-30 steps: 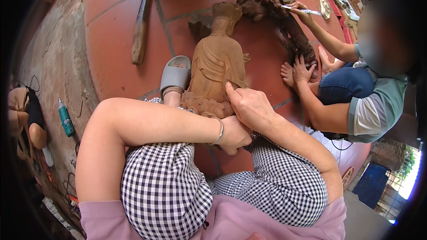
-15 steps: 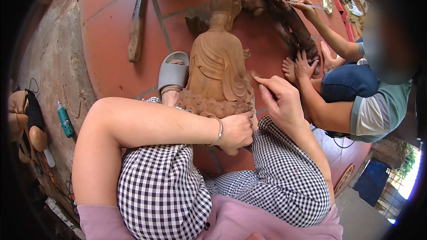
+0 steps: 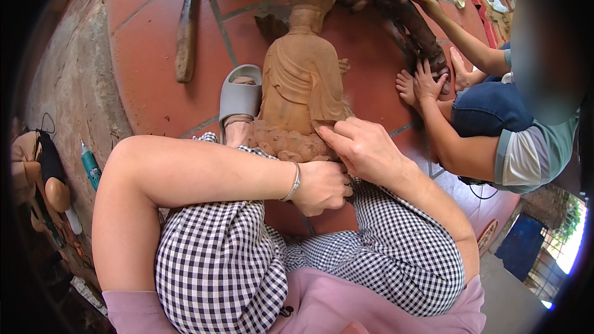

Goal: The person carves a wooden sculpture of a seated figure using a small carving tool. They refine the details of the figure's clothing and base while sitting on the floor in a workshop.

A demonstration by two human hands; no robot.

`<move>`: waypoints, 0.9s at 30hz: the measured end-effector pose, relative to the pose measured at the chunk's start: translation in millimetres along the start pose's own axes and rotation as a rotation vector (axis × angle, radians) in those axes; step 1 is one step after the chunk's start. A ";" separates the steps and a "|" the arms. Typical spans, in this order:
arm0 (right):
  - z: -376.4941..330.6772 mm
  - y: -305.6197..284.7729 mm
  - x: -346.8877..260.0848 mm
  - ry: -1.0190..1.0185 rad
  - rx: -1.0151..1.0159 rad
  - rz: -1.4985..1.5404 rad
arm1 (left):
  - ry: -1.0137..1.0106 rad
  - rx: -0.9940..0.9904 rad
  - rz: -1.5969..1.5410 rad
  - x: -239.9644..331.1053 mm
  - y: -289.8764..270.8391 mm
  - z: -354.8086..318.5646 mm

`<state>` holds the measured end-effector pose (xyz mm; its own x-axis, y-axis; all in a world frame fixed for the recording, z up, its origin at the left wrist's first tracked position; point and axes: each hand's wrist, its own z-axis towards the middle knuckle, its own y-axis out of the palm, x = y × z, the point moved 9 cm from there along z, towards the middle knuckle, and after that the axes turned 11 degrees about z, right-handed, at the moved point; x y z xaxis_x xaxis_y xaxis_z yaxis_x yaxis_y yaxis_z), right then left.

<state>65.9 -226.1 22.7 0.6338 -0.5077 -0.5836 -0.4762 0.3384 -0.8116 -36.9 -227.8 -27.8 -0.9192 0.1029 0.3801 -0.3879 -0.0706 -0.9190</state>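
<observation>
A carved wooden statue [image 3: 297,80] of a robed seated figure rests in front of me, its back toward me, above a petal-carved base [image 3: 284,142]. My right hand [image 3: 365,145] pinches a small brown scrap, sandpaper by its look, against the statue's lower right side near the base. Its fingertips touch the carving. Against the base's near edge lies my left hand [image 3: 322,187], fingers curled closed; whatever may be inside them is hidden. A bracelet circles the left wrist. The statue stands between my checked-trouser knees and beyond, beside my left foot in a grey slipper [image 3: 240,96].
On the red tiles [image 3: 148,37] at far left lies a long wooden mallet or bat [image 3: 188,31]. At right another person [image 3: 495,111] crouches, a tool in one hand on a dark carved wood piece [image 3: 417,25]. A teal power tool [image 3: 90,166] and other tools lie left.
My right hand has come down and left, bringing the brown scrap from beside the statue onto its lower right side. The left hand stays by the base, shifting only slightly.
</observation>
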 end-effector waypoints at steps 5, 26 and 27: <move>8.7 -0.9 4.3 -0.092 -0.108 -0.056 | 0.017 0.005 0.013 -2.6 -0.7 3.2; 14.7 4.3 5.7 -0.229 -0.109 -0.209 | 0.008 0.018 -0.031 -0.9 -2.6 -1.8; 1.9 6.6 2.6 -0.229 -0.147 -0.115 | 0.005 0.038 -0.038 -1.8 -3.5 -2.3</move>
<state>65.5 -223.6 15.7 0.8015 -0.3388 -0.4928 -0.4662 0.1621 -0.8697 -33.7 -225.5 -25.4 -0.9035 0.1117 0.4139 -0.4249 -0.1043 -0.8992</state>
